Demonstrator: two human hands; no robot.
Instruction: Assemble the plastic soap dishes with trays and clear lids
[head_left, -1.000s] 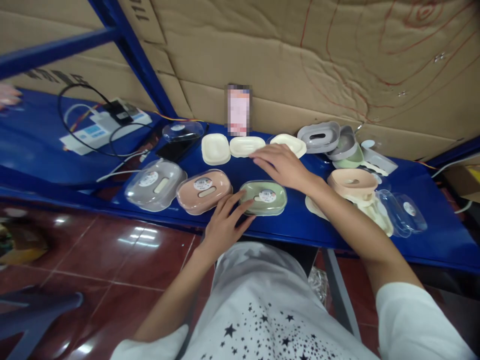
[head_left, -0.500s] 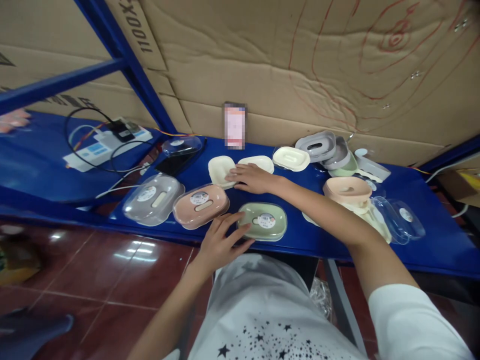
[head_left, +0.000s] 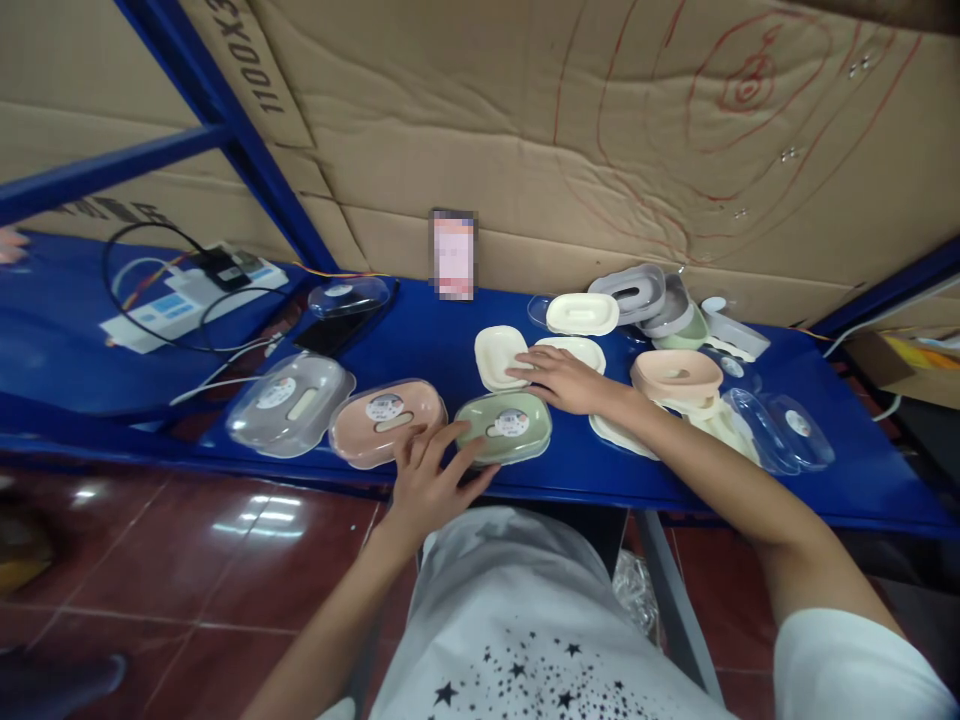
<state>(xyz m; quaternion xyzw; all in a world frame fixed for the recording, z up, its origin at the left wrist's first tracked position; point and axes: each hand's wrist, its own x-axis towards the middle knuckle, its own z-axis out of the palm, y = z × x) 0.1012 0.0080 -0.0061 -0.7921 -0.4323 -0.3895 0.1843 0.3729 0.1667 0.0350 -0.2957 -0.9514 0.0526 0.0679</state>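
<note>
My right hand reaches over the blue table with its fingers stretched out, fingertips resting on the right edge of a cream soap-dish tray. A second cream piece lies just behind that hand, partly covered by it. My left hand is spread at the table's front edge. Its fingertips touch or hover over the left end of a green soap box under a clear lid with a round label. Beside it, left of the hand, lies a pink lidded box, then a grey one.
A phone leans on the cardboard backing. To the right are another cream tray, stacked grey pieces, a peach tray and clear lids. A power strip with cables lies at left, near a dark phone.
My right hand has slid to the right, and the cream tray and the second cream piece have moved right with it. My left hand stays by the green box. The view has shifted slightly.
</note>
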